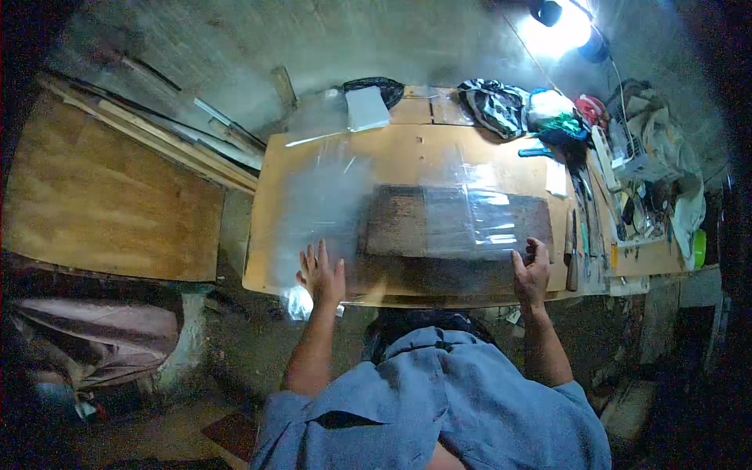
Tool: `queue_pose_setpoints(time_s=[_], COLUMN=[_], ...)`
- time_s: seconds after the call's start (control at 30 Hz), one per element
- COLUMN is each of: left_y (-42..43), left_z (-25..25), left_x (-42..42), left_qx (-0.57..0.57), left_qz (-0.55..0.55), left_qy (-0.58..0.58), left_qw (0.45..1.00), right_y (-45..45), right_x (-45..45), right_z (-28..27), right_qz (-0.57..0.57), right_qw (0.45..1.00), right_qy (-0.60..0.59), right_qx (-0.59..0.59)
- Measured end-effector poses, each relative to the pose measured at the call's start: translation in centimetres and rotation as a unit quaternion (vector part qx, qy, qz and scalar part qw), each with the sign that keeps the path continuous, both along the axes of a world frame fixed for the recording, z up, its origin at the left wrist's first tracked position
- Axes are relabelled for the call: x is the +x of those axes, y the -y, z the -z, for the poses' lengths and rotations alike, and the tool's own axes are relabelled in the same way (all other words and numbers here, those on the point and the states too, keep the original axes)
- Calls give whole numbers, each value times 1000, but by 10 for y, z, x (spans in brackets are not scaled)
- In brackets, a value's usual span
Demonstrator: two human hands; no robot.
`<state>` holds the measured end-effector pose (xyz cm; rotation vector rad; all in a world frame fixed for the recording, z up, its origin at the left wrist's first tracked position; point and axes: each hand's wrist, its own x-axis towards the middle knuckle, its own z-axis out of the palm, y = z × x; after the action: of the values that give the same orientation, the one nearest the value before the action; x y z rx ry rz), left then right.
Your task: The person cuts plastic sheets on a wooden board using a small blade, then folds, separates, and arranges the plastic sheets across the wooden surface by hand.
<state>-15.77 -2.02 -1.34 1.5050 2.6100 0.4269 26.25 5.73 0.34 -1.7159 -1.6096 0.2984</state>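
Wooden table [399, 145], one, bearing a dark board [534, 221]; clear plastic sheet [482, 207], already spread over the board and past its left end, right end seemingly yet uncovered; left hand [321, 274] beyond the board's left end, fingers splayed; right hand [533, 272] by its near right corner, fingers loosely curled, apparently empty.

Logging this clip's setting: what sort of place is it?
Probably a small workshop, judging by the shiny clear plastic sheeting spread on a yellowish wooden worktable and the long brown-handled tool lying near its right end.

room above plastic sheet [454, 215], tools [573, 270] crowding right — striped bag [493, 107] beyond
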Motion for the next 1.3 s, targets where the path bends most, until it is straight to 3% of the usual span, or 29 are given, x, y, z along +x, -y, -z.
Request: queue_pose_setpoints(time_s=[0.13,0.33,0.5,0.67,0.77,0.83,0.87,0.93,0.97,1.03,1.13,1.17,1.3], left_y=[3,1,-3,2,7,10,12,16,14,10,11,15,17], left_z=[17,37,29,-19,-69,-78,-85,-97,-93,-84,-86,-72,-60], left_x=[-20,-45,-64,-51,-19,1,13,40,51,72,96,92,90], left_qx=[-58,68,126,289,273,297,297,216,230,250,232,173,166], left_qz=[-1,11,36,52,76,121,120,221,247,284,299,339,390], left_qy=[-42,-83,-47,11,-41,-60,-62,-91,-80,-65,21,15,29], left_qw=[997,994,990,956,958,945,945,947,938,924,925,925,905], right_y=[-2,0,-1,5,10,9,9,9,8,5,0,-4,-11], right_x=[-14,-24,-30,-56,-80,-98,-109,-132,-143,-160,-168,-171,-168], right_z=[-14,-24,-30,-51,-56,-52,-56,-71,-72,-69,-50,-34,-18], right_qz=[0,-21,-43,-53,-113,-246,-248,-332,-334,-335,-343,-344,-349], right_qw=[999,998,996,986,969,908,907,828,828,768,761,761,775], right_qy=[-20,-53,-67,-142,-182,-276,-278,-344,-345,-401,-412,-412,-430], right_qx=[-29,-36,-30,-63,-122,-195,-195,-292,-290,-371,-365,-364,-304])
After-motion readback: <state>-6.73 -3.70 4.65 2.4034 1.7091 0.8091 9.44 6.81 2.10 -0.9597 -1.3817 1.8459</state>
